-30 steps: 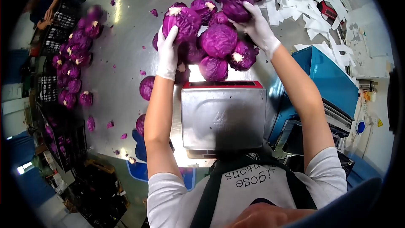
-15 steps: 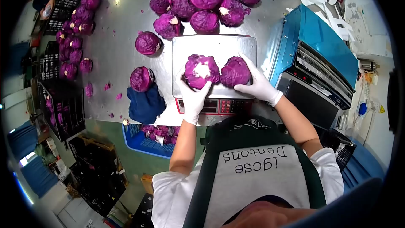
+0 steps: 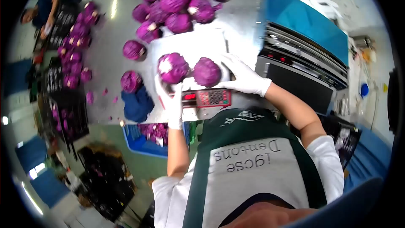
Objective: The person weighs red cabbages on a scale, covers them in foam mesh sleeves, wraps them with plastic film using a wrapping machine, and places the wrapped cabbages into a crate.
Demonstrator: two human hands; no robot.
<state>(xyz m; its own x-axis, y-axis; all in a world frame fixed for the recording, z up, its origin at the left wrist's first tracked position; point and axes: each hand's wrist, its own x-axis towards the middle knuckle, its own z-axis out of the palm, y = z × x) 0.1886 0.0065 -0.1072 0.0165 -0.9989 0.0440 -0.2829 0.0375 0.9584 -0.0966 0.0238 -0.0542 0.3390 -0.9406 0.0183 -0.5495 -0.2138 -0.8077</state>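
Note:
Two red cabbages rest apart on the metal plate of a weighing scale (image 3: pixel 188 42). The left cabbage (image 3: pixel 176 69) shows a pale cut stem; the right cabbage (image 3: pixel 207 72) is rounder. Both my hands wear white gloves. My left hand (image 3: pixel 170 101) is at the lower edge of the left cabbage, thumb and fingers spread; whether it still touches is unclear. Off the right side of the right cabbage, my right hand (image 3: pixel 244 75) has its fingers stretched apart with nothing in them. Red digits glow on the scale's display (image 3: pixel 189 96).
A cabbage pile (image 3: pixel 175 6) lies beyond the scale. Left are a lone cabbage (image 3: pixel 133 50) and another cabbage (image 3: pixel 131 81) by a dark blue cloth (image 3: pixel 137 104). A blue-topped machine (image 3: pixel 303 25) stands right. Below is a blue crate (image 3: pixel 139 144); a person (image 3: pixel 47 10) is far left.
My right hand has come away from the right cabbage, and my left hand has loosened and slid lower. A gap now separates the two cabbages. The whole view has shifted and tilted.

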